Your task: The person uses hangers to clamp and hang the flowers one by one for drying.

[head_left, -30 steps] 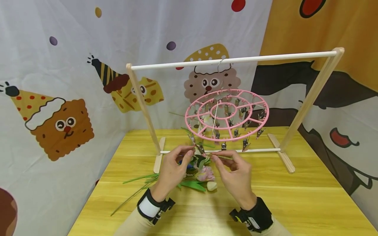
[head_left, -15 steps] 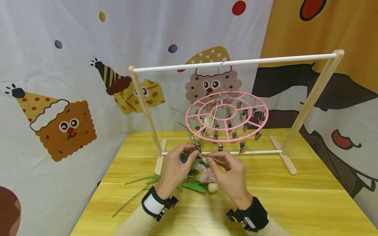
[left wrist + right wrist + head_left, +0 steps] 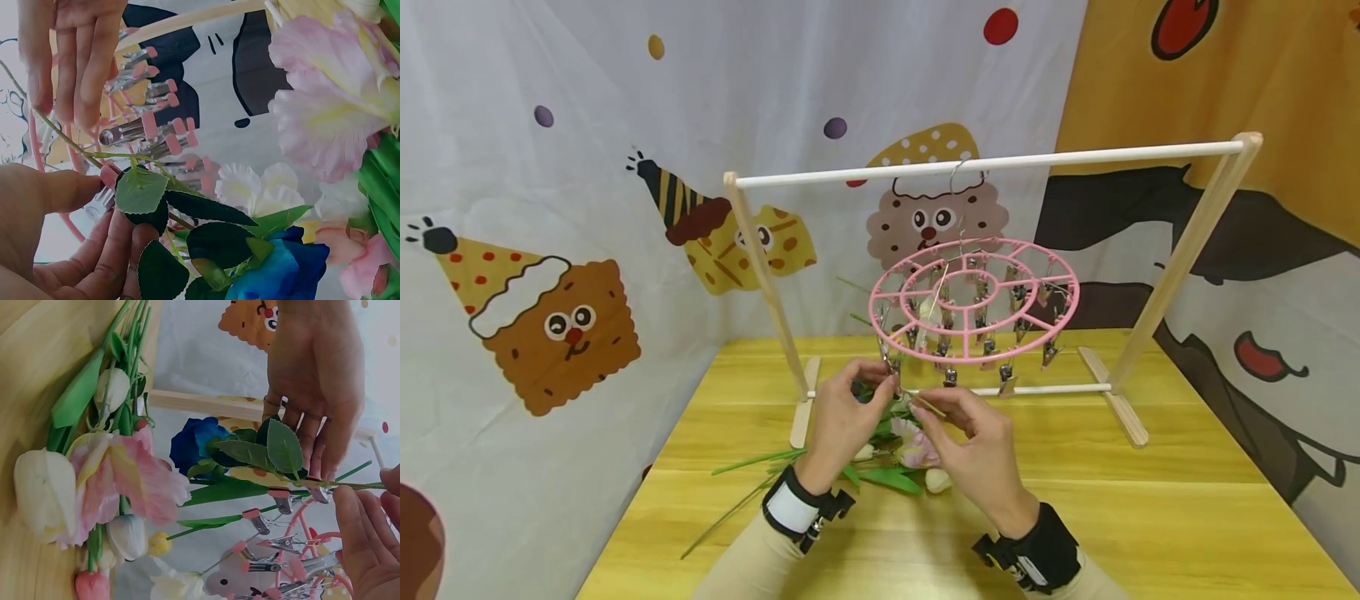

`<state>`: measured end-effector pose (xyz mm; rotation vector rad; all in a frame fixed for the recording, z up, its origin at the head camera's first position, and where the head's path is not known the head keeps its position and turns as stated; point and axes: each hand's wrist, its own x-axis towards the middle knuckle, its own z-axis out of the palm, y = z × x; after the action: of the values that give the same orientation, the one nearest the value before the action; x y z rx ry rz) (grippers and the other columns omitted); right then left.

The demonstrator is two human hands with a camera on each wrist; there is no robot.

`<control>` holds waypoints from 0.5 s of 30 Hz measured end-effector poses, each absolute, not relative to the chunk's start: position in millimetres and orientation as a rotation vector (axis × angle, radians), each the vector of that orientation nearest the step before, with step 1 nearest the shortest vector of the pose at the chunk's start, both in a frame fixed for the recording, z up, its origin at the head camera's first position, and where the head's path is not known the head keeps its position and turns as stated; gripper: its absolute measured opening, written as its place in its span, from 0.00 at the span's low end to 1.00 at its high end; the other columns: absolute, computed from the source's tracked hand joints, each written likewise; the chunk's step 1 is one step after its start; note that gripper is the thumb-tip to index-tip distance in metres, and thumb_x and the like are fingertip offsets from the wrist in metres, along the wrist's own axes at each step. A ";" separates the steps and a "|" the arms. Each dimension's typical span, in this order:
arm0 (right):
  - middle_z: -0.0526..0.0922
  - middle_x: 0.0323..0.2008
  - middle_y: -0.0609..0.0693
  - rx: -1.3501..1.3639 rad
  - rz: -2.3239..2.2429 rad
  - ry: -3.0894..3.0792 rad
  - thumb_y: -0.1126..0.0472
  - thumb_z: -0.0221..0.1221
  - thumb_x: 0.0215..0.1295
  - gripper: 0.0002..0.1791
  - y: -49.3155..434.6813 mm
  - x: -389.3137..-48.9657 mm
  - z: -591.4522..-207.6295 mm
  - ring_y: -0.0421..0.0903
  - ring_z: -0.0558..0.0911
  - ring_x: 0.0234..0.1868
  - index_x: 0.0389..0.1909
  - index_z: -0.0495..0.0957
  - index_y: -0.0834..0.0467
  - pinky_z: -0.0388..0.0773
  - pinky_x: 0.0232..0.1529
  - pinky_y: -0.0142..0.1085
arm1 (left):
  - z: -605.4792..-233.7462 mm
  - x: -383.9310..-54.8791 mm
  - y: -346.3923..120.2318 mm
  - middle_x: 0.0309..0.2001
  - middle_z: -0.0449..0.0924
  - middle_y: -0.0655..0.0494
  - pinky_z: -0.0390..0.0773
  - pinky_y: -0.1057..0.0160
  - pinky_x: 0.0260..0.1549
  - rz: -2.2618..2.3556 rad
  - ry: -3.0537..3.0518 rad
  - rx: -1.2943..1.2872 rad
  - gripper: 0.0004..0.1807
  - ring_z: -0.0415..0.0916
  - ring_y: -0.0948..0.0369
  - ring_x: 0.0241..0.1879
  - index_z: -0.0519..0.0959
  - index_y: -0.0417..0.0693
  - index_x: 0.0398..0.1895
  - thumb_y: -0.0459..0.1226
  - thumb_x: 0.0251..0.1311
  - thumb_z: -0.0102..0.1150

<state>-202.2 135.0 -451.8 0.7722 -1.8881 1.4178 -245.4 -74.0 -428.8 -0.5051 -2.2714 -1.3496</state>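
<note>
My left hand [image 3: 842,421] pinches a metal clip [image 3: 100,205] with pink tips, hanging from the near left rim of the pink round hanger [image 3: 966,358]. The clip's tips meet the stem of a blue artificial rose [image 3: 192,445], beside its green leaves [image 3: 284,449]. Close to the clip, my right hand [image 3: 981,454] holds the thin green stem [image 3: 357,485] between thumb and fingers. The rose hangs bloom down in the left wrist view; in the head view my left hand mostly hides it.
Below my hands a bunch of artificial flowers, with a pink bloom [image 3: 917,446] and white tulips [image 3: 47,494], lies on the wooden table [image 3: 1187,517]. The hanger hooks over the white rod [image 3: 1075,156] of a wooden stand. Another white flower [image 3: 178,581] hangs behind.
Both hands shift slightly left and the right hand moves nearer the left. The hanger's near left clip follows the left hand left, and the ring turns a little.
</note>
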 end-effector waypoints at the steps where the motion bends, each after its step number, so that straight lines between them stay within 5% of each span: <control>1: 0.96 0.51 0.57 0.773 1.407 -1.898 0.80 0.76 0.69 0.21 135.9 -201.7 -452.3 0.49 0.98 0.51 0.59 0.90 0.60 0.94 0.55 0.32 | -428.2 -246.5 -74.7 0.44 0.98 0.54 0.82 0.69 0.32 -1.351 -2.270 -0.503 0.08 0.94 0.55 0.42 0.92 0.50 0.55 0.40 0.80 0.76; 7: 0.97 0.50 0.53 0.763 1.329 -1.969 0.77 0.76 0.71 0.18 144.4 -198.4 -457.4 0.49 0.96 0.48 0.56 0.91 0.58 0.92 0.56 0.29 | -426.0 -255.5 -80.7 0.44 0.98 0.52 0.79 0.70 0.29 -1.380 -2.258 -0.482 0.09 0.93 0.51 0.38 0.92 0.49 0.56 0.40 0.80 0.76; 12: 0.97 0.50 0.52 0.768 1.247 -2.023 0.74 0.77 0.72 0.14 152.6 -198.9 -463.2 0.49 0.96 0.48 0.53 0.93 0.58 0.89 0.59 0.25 | -425.5 -265.6 -86.4 0.44 0.97 0.50 0.80 0.68 0.25 -1.397 -2.268 -0.443 0.10 0.89 0.59 0.28 0.92 0.49 0.56 0.42 0.80 0.76; 15: 0.97 0.49 0.51 0.774 1.198 -2.053 0.75 0.77 0.70 0.15 157.0 -199.5 -467.8 0.50 0.96 0.50 0.51 0.93 0.57 0.87 0.63 0.24 | -425.7 -271.5 -89.4 0.46 0.97 0.50 0.82 0.69 0.27 -1.396 -2.278 -0.429 0.11 0.90 0.60 0.30 0.92 0.49 0.57 0.42 0.80 0.76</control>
<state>-199.5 157.0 -467.8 0.7740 -2.0531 1.1975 -271.5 -89.4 -425.7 -0.4292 -2.2777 -1.3965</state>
